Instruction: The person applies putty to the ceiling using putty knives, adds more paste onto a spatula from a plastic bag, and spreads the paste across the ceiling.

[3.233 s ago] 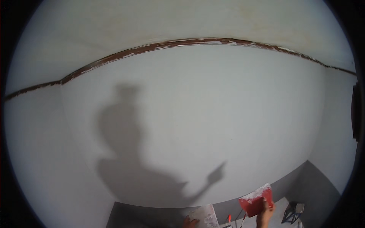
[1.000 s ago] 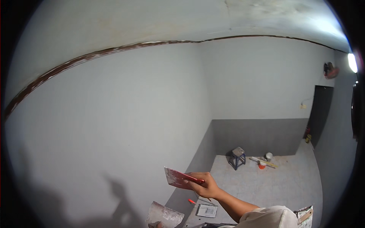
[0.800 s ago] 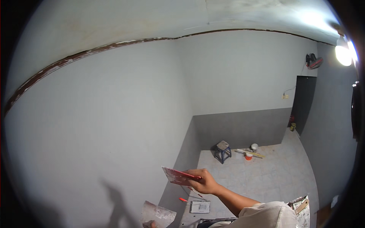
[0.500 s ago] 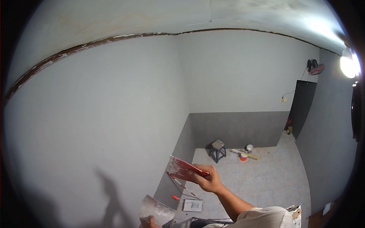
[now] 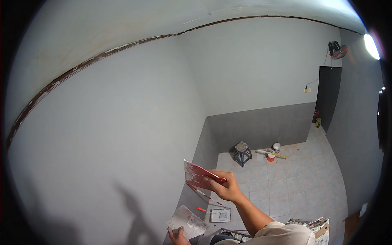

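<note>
My right hand (image 5: pixel 226 187) is closed around a red putty knife (image 5: pixel 197 175), its broad blade smeared with white filler and pointing toward the left wall. The blade appears apart from the wall, though depth is hard to judge. Low in the view, my left hand (image 5: pixel 178 237) grips the near edge of a flat, pale board (image 5: pixel 188 221) coated with whitish filler. The board is tilted, below and left of the putty knife.
Down on the tiled floor (image 5: pixel 286 188) are a rectangular tray (image 5: pixel 220 215), a red-and-white stick (image 5: pixel 205 194), a blue stool (image 5: pixel 242 154), a white bucket (image 5: pixel 276 147) and an orange-and-white tub (image 5: pixel 270 157). A wall fan (image 5: pixel 339 52) hangs above a dark door (image 5: pixel 328 92).
My view has tilted and shifted, so the room sits differently in it. The left hand and its board are higher and further right in view. Both hands keep their holds.
</note>
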